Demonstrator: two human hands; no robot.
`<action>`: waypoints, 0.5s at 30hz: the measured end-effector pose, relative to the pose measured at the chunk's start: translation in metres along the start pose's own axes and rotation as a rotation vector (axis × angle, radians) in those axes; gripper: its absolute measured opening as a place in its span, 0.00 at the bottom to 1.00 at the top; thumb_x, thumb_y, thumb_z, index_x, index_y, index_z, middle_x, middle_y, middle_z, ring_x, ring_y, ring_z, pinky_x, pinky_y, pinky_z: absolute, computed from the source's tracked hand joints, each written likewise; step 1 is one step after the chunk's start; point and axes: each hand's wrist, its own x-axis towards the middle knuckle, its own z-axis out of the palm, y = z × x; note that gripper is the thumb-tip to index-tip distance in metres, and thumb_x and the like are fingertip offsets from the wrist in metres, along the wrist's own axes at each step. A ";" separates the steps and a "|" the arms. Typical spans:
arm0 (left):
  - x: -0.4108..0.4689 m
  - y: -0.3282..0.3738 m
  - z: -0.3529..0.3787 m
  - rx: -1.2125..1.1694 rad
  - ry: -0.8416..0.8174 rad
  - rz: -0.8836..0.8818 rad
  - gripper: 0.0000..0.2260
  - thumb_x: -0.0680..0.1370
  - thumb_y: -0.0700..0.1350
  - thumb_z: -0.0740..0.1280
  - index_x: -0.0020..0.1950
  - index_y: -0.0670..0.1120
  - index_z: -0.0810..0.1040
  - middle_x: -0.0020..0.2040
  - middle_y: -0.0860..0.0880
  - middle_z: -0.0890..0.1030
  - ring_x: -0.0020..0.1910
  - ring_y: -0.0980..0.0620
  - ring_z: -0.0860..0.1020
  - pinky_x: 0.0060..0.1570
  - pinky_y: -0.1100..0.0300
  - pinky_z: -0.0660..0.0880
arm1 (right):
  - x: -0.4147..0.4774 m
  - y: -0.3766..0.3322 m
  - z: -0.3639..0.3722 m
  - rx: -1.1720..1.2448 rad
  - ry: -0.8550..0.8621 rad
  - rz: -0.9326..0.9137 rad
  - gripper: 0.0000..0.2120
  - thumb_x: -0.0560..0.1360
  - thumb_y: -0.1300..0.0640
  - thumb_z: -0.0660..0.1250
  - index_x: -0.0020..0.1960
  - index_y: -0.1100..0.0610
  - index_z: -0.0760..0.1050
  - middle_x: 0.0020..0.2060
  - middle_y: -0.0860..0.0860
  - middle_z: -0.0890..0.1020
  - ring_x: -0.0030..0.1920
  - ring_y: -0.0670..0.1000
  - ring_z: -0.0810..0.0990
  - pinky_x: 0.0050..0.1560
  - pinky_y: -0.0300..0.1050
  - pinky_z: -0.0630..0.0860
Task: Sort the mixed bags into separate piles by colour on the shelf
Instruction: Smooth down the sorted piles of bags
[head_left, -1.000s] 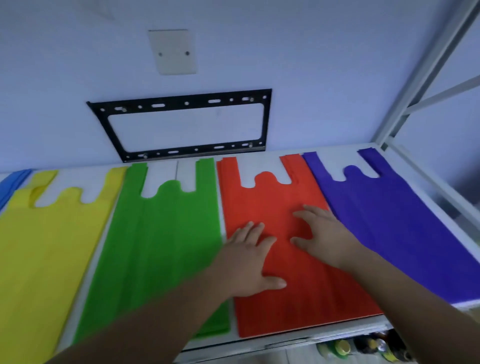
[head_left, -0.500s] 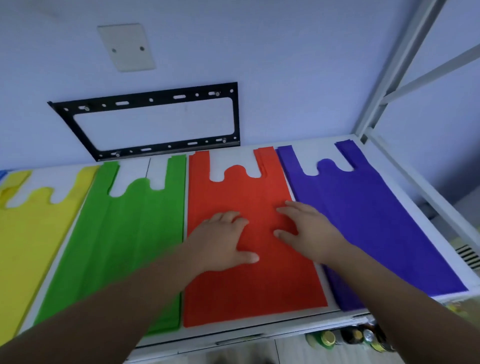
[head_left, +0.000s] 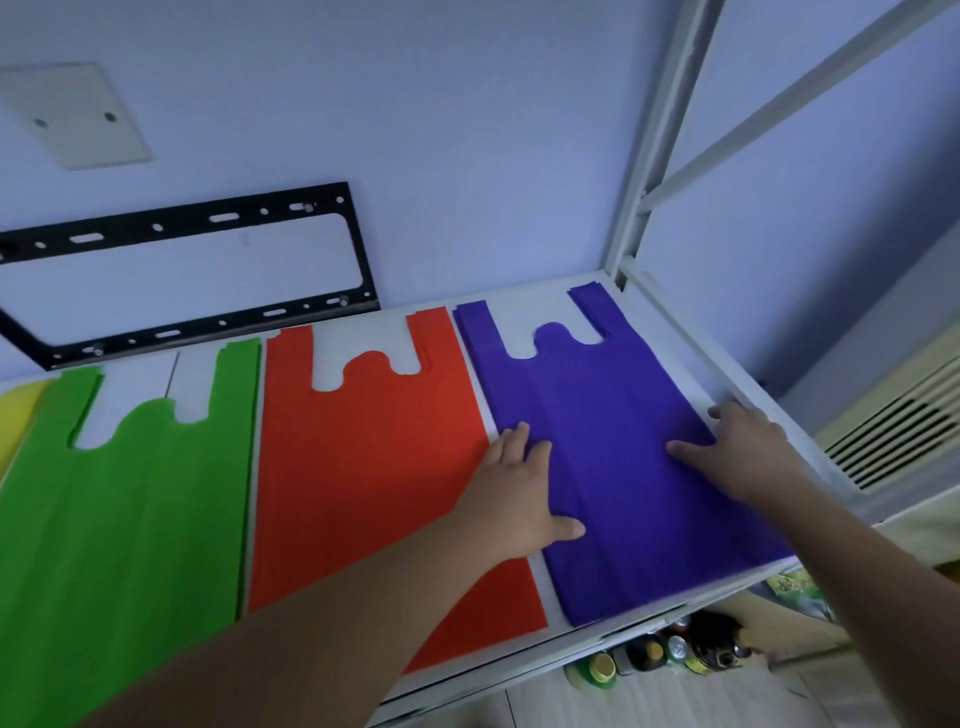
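Flat bags lie side by side on the white shelf (head_left: 524, 306): a sliver of yellow bag (head_left: 15, 415) at the far left, then a green bag (head_left: 119, 519), a red bag (head_left: 363, 457) and a purple bag (head_left: 608, 441) at the right. My left hand (head_left: 514, 493) rests flat across the gap between red and purple, fingers on the purple bag's left edge. Spread flat, my right hand (head_left: 743, 452) presses the purple bag's right edge by the shelf rim. Neither hand holds anything.
A black metal wall bracket (head_left: 358, 244) hangs behind the shelf, with a pale wall plate (head_left: 72, 114) above it. White shelf posts (head_left: 660, 135) rise at the right. Bottles (head_left: 654, 654) stand below the front edge. A vented unit (head_left: 893, 426) sits at the right.
Both hands have moved right, off the red bag and onto the purple bag. The view has swung right, so the yellow bag is nearly out of sight.
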 end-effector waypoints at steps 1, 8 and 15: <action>0.004 0.000 0.003 -0.006 -0.001 0.002 0.48 0.73 0.65 0.70 0.83 0.47 0.49 0.83 0.45 0.42 0.82 0.45 0.41 0.78 0.51 0.46 | 0.002 0.003 0.004 0.009 0.009 0.003 0.42 0.67 0.29 0.67 0.71 0.54 0.68 0.66 0.57 0.75 0.63 0.61 0.76 0.61 0.56 0.76; 0.019 -0.001 0.000 0.018 0.004 0.001 0.48 0.73 0.66 0.70 0.83 0.50 0.48 0.83 0.49 0.42 0.82 0.48 0.42 0.78 0.51 0.48 | 0.017 -0.001 -0.002 0.189 -0.054 0.021 0.33 0.71 0.40 0.73 0.67 0.58 0.71 0.59 0.57 0.80 0.50 0.57 0.79 0.50 0.52 0.78; 0.004 0.010 0.015 0.132 0.108 0.096 0.43 0.74 0.69 0.65 0.81 0.50 0.54 0.82 0.48 0.51 0.80 0.47 0.50 0.78 0.48 0.55 | 0.025 -0.031 -0.006 0.005 0.146 -0.387 0.25 0.77 0.44 0.64 0.70 0.54 0.72 0.67 0.55 0.75 0.66 0.58 0.73 0.64 0.54 0.72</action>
